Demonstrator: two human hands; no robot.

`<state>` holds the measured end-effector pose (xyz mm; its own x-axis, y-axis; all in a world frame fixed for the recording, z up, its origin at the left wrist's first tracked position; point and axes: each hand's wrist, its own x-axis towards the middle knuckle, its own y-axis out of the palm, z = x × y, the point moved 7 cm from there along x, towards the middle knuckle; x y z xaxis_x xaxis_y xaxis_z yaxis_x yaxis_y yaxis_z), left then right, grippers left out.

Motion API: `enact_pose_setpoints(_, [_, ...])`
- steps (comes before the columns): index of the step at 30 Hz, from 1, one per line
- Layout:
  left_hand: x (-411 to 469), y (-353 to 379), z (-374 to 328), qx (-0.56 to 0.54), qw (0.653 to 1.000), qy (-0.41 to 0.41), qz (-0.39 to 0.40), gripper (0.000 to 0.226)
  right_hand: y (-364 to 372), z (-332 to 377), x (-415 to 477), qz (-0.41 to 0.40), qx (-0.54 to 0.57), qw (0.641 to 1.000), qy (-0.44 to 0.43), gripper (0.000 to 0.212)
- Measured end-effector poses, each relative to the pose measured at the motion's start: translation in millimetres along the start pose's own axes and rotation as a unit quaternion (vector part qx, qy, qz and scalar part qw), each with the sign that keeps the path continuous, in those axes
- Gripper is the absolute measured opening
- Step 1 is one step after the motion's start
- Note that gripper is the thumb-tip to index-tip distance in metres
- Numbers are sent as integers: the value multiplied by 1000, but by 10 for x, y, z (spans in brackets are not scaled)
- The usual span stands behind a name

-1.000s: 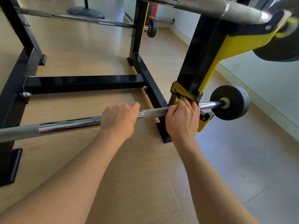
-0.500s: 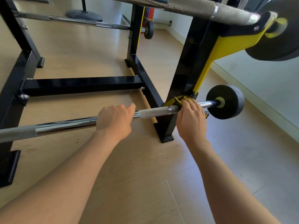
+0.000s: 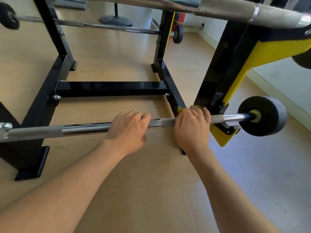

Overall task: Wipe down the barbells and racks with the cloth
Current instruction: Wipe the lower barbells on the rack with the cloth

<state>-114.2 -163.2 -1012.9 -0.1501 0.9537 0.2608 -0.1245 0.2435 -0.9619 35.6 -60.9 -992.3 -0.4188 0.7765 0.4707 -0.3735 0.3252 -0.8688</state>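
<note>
Yellow cloth (image 3: 179, 109) clamped round lower barbell (image 3: 84, 129) inside curled right hand (image 3: 191, 128) (only its edges peek out), left hand (image 3: 129, 130) gripping bare steel just beside.

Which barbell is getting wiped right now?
The low barbell nearest the camera. The left hand grips it, and the right hand wraps the yellow cloth round it. The far barbell and the top barbell are untouched.

left hand (image 3: 129, 130) curled gripping, right hand (image 3: 191, 130) likewise, palms down
</note>
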Motion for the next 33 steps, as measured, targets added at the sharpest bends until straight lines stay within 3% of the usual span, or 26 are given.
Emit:
enact_pose_setpoints(6, [-261, -89, 682, -9, 994, -101, 43, 37, 228, 1542, -181, 149, 99, 967, -180, 14])
enact_pose_setpoints(9, [-455, -125, 1157, -42, 979, -103, 171, 42, 327, 1924, -106, 300, 175, 916, -202, 30])
enact_pose_setpoints(11, [-578, -171, 1386, -59, 950, -102, 290, 41, 315, 2081, -68, 403, 225, 860, -217, 27])
enact_pose_setpoints(14, [-711, -233, 1621, -10, 889, -116, 442, 40, 298, 2128, -58, 506, 172, 797, -281, 5])
enact_pose_setpoints(16, [-744, -234, 1710, 30, 864, -111, 490, 42, 304, 2089, -35, 546, 124, 771, -305, 17])
enact_pose_setpoints(18, [-733, -235, 1731, 55, 863, -87, 494, 47, 314, 2098, 8, 550, 104, 767, -314, 16])
enact_pose_setpoints(21, [-705, -208, 1712, 36, 870, -54, 488, 49, 221, 2398, 21, 481, 111, 792, -358, 6])
enact_pose_setpoints(25, [-855, -198, 1920, 26, 874, -37, 485, 60, 323, 3023, -216, 413, 74, 809, -411, 32])
enact_pose_setpoints(29, [-1225, -202, 2409, 4, 894, -75, 443, 66, 569, 3356, -450, 414, 54, 810, -412, 40])
enact_pose_setpoints(33, [-1492, -333, 2778, -83, 915, -119, 377, 66, 516, 3629, -571, 280, -18, 822, -496, 44])
